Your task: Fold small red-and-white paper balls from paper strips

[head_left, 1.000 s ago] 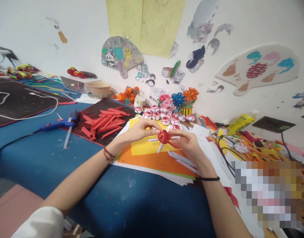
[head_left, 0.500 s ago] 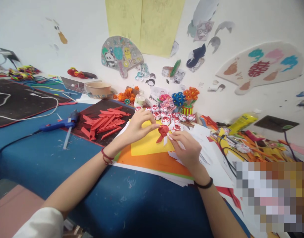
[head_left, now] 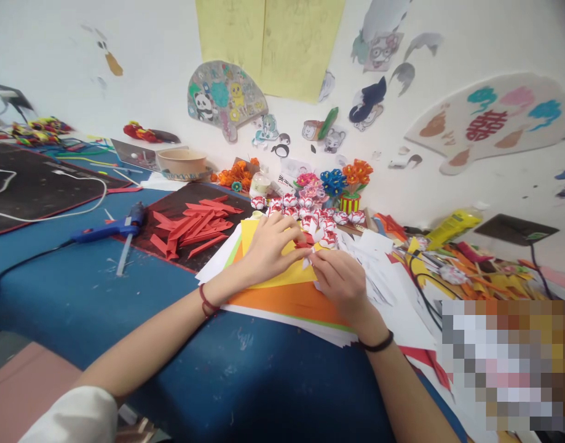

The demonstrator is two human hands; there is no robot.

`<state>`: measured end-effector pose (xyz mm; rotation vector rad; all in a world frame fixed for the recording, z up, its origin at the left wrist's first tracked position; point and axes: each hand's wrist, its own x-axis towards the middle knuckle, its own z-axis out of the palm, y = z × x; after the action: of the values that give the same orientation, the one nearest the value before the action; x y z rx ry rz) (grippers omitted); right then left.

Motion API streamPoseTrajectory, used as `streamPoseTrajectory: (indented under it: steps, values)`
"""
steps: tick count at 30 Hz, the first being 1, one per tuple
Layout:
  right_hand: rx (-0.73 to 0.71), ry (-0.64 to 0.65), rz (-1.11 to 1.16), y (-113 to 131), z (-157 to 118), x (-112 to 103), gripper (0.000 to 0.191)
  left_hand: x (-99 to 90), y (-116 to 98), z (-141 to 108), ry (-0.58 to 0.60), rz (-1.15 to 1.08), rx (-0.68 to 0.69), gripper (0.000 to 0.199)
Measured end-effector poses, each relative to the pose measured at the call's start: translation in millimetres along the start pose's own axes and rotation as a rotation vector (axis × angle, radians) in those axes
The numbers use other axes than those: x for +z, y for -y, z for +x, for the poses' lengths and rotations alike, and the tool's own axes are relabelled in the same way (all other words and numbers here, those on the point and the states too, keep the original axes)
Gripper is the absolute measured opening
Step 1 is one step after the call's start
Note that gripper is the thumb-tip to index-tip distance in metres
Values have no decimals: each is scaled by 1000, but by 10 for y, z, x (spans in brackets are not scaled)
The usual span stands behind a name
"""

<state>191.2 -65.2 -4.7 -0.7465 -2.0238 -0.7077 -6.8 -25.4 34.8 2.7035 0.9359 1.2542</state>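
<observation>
Between my hands is a small red and white folded-paper piece (head_left: 308,239), partly hidden by my fingers. My left hand (head_left: 275,251) closes on it from the left, fingers curved over the top and thumb reaching to its lower edge. From the right, my right hand (head_left: 341,280) pinches its white part between thumb and fingertips. Under both hands lie stacked yellow (head_left: 254,271) and orange (head_left: 273,306) paper sheets. Just behind stand several finished red and white paper flowers (head_left: 327,239).
Left of the sheets, folded red paper strips (head_left: 194,227) lie heaped on a dark mat (head_left: 148,237). A blue glue gun (head_left: 107,231) with a cord rests farther left. White papers (head_left: 393,295), paper scraps (head_left: 489,277) and a yellow bottle (head_left: 455,227) are at right.
My left hand has moved right and curled over the red and white piece, covering most of it. My right hand has shifted slightly left, so the hands are now closer together.
</observation>
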Motion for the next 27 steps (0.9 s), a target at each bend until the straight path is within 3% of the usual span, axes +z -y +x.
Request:
streamPoseTrajectory:
  steps: [6,18,27]
  values:
    - [121,32,32,5,38,18,23,10,-7,-3,59,-90,-22,24]
    - [-15,60,-69,72,75,26,16,65,-43,13,-58,-66,-194,13]
    - [-42,114,-137,87,41,24,9,65,-15,34,-30,-135,-276,17]
